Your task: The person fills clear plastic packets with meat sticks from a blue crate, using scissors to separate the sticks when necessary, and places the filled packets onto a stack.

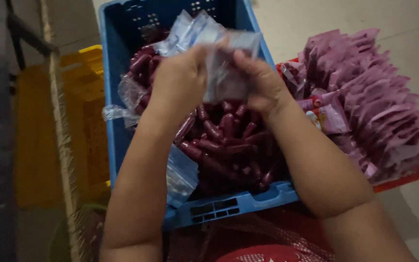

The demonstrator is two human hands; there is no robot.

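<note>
My left hand [179, 77] and my right hand [263, 85] are raised together over a blue plastic crate [233, 201]. Both pinch a clear plastic bag [224, 80], one hand on each side of it. More clear bags [190, 31] fan out behind my left hand. The crate holds a heap of dark red sausages [224, 140] lying on a clear plastic liner [180, 177]. What is inside the held bag is blurred.
A red tray [413, 175] at the right carries rows of overlapping pink packets [374, 97]. A yellow crate [86, 111] stands left of the blue one. A dark bar and a pale rod run down the far left. Pale floor lies beyond.
</note>
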